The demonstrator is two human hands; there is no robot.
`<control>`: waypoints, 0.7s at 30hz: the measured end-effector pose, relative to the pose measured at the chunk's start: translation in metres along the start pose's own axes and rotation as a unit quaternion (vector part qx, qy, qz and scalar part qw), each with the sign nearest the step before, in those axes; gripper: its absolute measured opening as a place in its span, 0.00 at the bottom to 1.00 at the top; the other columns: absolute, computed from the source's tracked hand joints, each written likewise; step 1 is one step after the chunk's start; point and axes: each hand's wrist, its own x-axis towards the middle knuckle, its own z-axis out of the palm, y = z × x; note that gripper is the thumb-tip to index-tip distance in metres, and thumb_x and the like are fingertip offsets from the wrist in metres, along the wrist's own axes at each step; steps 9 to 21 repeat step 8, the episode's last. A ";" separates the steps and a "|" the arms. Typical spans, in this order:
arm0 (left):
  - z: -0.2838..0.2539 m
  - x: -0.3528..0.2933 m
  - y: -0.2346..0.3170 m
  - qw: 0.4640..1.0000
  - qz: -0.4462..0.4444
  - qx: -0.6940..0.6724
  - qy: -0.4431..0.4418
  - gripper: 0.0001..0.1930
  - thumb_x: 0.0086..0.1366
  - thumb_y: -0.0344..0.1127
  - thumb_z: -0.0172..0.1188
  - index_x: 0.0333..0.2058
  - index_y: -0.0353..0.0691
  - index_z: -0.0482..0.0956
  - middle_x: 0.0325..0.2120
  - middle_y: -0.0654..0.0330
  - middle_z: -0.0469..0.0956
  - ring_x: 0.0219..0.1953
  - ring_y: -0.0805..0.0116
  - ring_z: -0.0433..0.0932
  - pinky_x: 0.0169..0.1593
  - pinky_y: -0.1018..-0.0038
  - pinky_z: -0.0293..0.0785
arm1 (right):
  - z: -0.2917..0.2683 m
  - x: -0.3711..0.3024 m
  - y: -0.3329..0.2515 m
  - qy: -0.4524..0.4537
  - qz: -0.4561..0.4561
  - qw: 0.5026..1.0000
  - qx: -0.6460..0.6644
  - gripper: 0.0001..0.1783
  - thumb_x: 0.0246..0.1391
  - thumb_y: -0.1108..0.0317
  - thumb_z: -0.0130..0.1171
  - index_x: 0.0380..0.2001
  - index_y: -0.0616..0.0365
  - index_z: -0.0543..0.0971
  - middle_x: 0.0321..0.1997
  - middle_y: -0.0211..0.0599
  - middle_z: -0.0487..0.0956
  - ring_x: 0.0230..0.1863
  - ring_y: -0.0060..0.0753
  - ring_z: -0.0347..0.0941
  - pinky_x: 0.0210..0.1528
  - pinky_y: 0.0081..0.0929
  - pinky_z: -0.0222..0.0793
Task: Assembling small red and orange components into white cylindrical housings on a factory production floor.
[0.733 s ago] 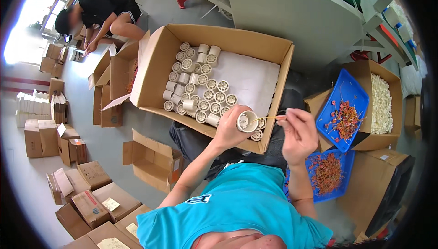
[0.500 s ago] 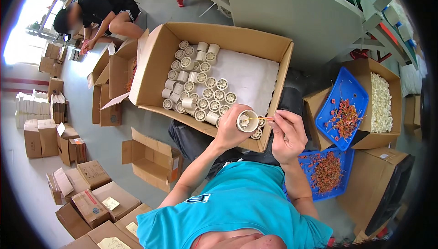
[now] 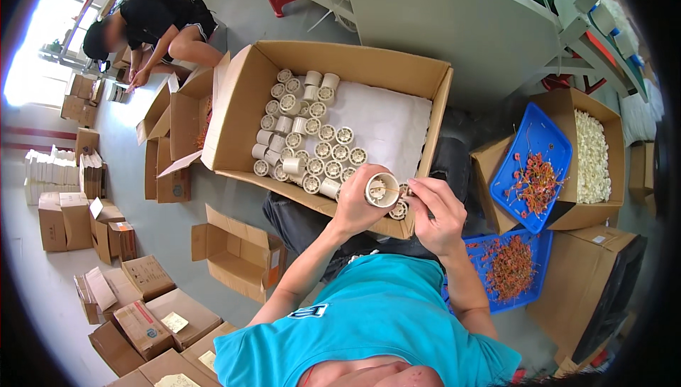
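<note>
My left hand (image 3: 352,206) is wrapped around a white plastic cylindrical housing (image 3: 370,202), its open end facing up. Inside it a pale part with a thin wire (image 3: 390,190) shows. The wire runs over the rim to my right hand (image 3: 440,218), whose thumb and fingertips are pinched together on it. Both hands are above the near right corner of a large cardboard box (image 3: 237,107). Several more white cylindrical housings (image 3: 312,126) stand and lie in that box, mostly on its left side, on a white liner (image 3: 376,114).
To the right are a blue tray (image 3: 505,181) of red and orange wired parts, a lower blue tray (image 3: 541,252) with more, and a carton of small white pieces (image 3: 592,153). Cartons (image 3: 145,327) crowd the left. A co-worker (image 3: 159,29) sits at the far left.
My right hand has moved slightly left and down, nearer the housing's rim. Less wire shows between the rim and my fingers. My left hand keeps its hold.
</note>
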 end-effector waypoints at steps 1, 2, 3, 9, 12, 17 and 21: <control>0.000 0.003 0.000 0.998 0.043 0.043 -0.002 0.25 0.43 0.26 0.74 0.42 0.38 0.74 0.34 0.55 0.78 0.35 0.53 0.79 0.38 0.64 0.76 | 0.000 0.002 0.000 0.002 -0.001 1.000 0.000 0.15 0.41 0.85 0.68 0.36 0.67 0.83 0.40 0.44 0.80 0.33 0.39 0.80 0.34 0.27 0.77; -0.001 0.005 0.001 0.993 0.087 0.085 -0.004 0.25 0.43 0.26 0.73 0.42 0.38 0.74 0.34 0.55 0.78 0.35 0.53 0.79 0.38 0.64 0.75 | -0.001 0.004 0.000 -0.034 0.002 0.999 0.017 0.14 0.40 0.84 0.68 0.35 0.66 0.83 0.40 0.43 0.79 0.34 0.41 0.79 0.35 0.30 0.76; 0.000 0.005 0.001 0.992 0.088 0.085 -0.004 0.25 0.43 0.26 0.73 0.42 0.38 0.74 0.34 0.55 0.78 0.35 0.53 0.79 0.38 0.64 0.75 | -0.001 0.006 0.000 -0.070 0.004 0.997 0.033 0.13 0.39 0.82 0.68 0.33 0.64 0.83 0.40 0.41 0.78 0.36 0.43 0.77 0.37 0.32 0.75; 0.003 0.008 0.003 0.987 0.097 0.127 -0.025 0.23 0.44 0.26 0.70 0.41 0.38 0.75 0.34 0.55 0.78 0.37 0.51 0.79 0.41 0.61 0.75 | 0.012 0.009 -0.002 -0.082 0.110 0.990 0.014 0.10 0.39 0.77 0.68 0.30 0.60 0.85 0.43 0.43 0.74 0.45 0.45 0.72 0.47 0.38 0.71; 0.003 0.008 0.003 0.987 0.097 0.127 -0.025 0.23 0.44 0.26 0.70 0.41 0.38 0.75 0.34 0.55 0.78 0.37 0.51 0.79 0.41 0.61 0.75 | 0.012 0.009 -0.002 -0.082 0.110 0.990 0.014 0.10 0.39 0.77 0.68 0.30 0.60 0.85 0.43 0.43 0.74 0.45 0.45 0.72 0.47 0.38 0.71; 0.003 0.008 0.003 0.987 0.097 0.127 -0.025 0.23 0.44 0.26 0.70 0.41 0.38 0.75 0.34 0.55 0.78 0.37 0.51 0.79 0.41 0.61 0.75 | 0.012 0.009 -0.002 -0.082 0.110 0.990 0.014 0.10 0.39 0.77 0.68 0.30 0.60 0.85 0.43 0.43 0.74 0.45 0.45 0.72 0.47 0.38 0.71; 0.003 0.008 0.003 0.987 0.097 0.127 -0.025 0.23 0.44 0.26 0.70 0.41 0.38 0.75 0.34 0.55 0.78 0.37 0.51 0.79 0.41 0.61 0.75 | 0.012 0.009 -0.002 -0.082 0.110 0.990 0.014 0.10 0.39 0.77 0.68 0.30 0.60 0.85 0.43 0.43 0.74 0.45 0.45 0.72 0.47 0.38 0.71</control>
